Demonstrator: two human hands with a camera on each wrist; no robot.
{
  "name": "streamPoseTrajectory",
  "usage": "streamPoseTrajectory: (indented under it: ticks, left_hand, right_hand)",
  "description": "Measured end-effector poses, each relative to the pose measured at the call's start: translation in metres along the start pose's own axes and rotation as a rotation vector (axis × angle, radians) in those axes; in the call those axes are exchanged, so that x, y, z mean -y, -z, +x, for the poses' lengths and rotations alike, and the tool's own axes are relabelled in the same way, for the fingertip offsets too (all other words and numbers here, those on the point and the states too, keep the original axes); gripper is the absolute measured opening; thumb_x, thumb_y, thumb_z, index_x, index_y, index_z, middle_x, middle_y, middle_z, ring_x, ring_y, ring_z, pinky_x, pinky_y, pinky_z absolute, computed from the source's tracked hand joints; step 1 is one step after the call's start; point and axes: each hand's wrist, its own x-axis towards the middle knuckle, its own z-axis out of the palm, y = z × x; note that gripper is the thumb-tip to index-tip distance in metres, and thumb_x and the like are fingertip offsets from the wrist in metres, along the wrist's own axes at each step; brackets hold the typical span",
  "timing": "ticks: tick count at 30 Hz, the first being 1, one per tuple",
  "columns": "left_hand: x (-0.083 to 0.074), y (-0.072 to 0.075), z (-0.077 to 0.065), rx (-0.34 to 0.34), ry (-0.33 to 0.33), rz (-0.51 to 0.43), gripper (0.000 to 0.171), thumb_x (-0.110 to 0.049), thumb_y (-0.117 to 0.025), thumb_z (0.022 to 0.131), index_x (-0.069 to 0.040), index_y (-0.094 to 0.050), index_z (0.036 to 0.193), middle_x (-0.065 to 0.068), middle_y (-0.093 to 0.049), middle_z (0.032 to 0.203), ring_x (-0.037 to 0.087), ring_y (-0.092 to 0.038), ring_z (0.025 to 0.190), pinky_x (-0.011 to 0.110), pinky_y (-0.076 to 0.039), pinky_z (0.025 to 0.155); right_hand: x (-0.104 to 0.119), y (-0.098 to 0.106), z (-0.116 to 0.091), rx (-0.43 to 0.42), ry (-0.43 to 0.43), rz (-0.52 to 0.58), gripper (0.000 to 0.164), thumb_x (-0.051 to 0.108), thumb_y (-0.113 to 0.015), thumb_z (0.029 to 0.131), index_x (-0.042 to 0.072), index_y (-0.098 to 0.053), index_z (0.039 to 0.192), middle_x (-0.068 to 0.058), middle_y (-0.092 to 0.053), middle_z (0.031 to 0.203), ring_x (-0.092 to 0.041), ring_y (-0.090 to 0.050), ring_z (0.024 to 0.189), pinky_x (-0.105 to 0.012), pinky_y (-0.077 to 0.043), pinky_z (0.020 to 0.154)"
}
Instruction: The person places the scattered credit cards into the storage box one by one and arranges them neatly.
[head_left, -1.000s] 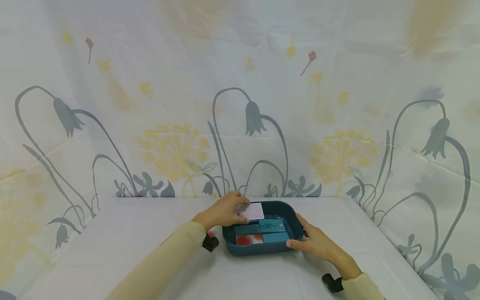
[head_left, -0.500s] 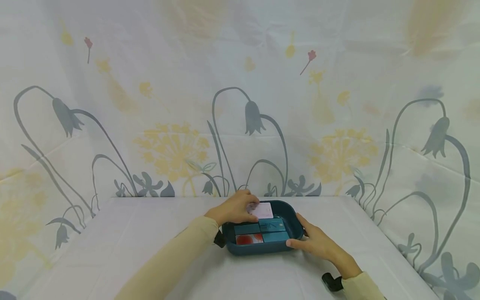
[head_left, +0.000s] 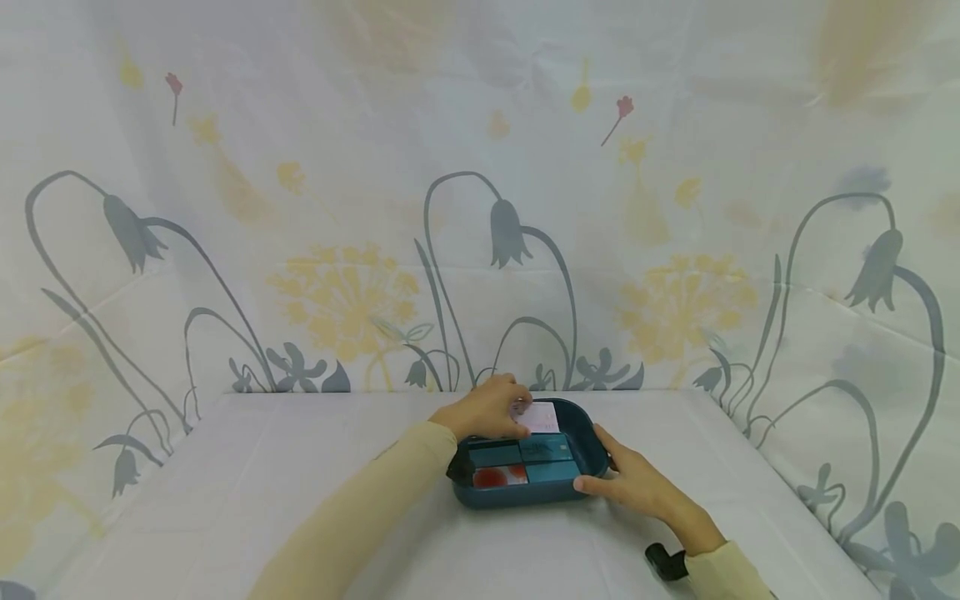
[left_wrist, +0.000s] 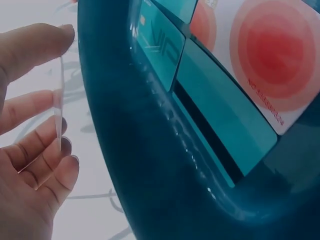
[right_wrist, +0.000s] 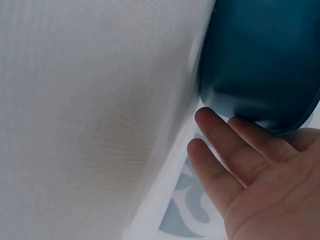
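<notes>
My left hand (head_left: 486, 408) pinches a pale pinkish-white card (head_left: 543, 417) by its edge, above the far left part of a dark teal plastic box (head_left: 525, 497). From the left wrist camera that card (left_wrist: 59, 100) shows almost edge-on, between thumb and fingers. Several cards lie flat inside the box: a teal card with lettering (head_left: 546, 447), a teal one with a black stripe (left_wrist: 225, 112), and a white one with red circles (left_wrist: 275, 45). My right hand (head_left: 637, 485) holds the box's right end, thumb at the near rim, other fingers along the side.
A white cloth (head_left: 315, 467) covers the table under the box. Behind it hangs a flower-printed curtain (head_left: 480, 292). Black wrist straps (head_left: 664, 563) show at both sleeves.
My left hand has carried the pale card rightward and slightly away, above the box. The right hand stays at the box's right end. The box has shifted very slightly right.
</notes>
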Motion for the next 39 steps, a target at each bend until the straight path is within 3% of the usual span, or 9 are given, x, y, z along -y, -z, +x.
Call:
streamPoseTrajectory:
  ticks: [12, 21, 39]
  left_hand:
    - [-0.005, -0.009, 0.013, 0.058, -0.017, -0.006, 0.05, -0.036, -0.081, 0.076, -0.016, -0.066, 0.118, -0.005, -0.053, 0.099, 0.01, -0.047, 0.086, 0.024, -0.043, 0.076]
    - [-0.012, -0.018, 0.02, 0.121, -0.015, 0.043, 0.046, -0.037, -0.08, 0.076, -0.016, -0.066, 0.115, -0.005, -0.053, 0.098, 0.01, -0.048, 0.086, 0.024, -0.043, 0.078]
    - [-0.019, -0.025, 0.03, 0.157, -0.008, 0.077, 0.049, -0.039, -0.08, 0.075, -0.015, -0.067, 0.115, -0.006, -0.055, 0.099, 0.008, -0.05, 0.089, 0.024, -0.045, 0.082]
  right_hand:
    - [-0.003, 0.0, 0.0, 0.012, 0.001, 0.028, 0.1, 0.048, -0.067, 0.084, 0.003, -0.01, 0.153, -0.027, -0.028, 0.149, -0.041, -0.042, 0.128, -0.056, -0.036, 0.1]
    - [-0.001, 0.001, -0.001, 0.015, 0.0, 0.029, 0.099, 0.048, -0.067, 0.084, 0.003, -0.011, 0.152, -0.027, -0.028, 0.149, -0.043, -0.042, 0.128, -0.056, -0.036, 0.1]
    - [0.002, 0.002, -0.002, 0.011, 0.017, 0.013, 0.098, 0.047, -0.067, 0.085, 0.0, -0.012, 0.152, -0.026, -0.027, 0.15, -0.043, -0.043, 0.127, -0.056, -0.036, 0.1]
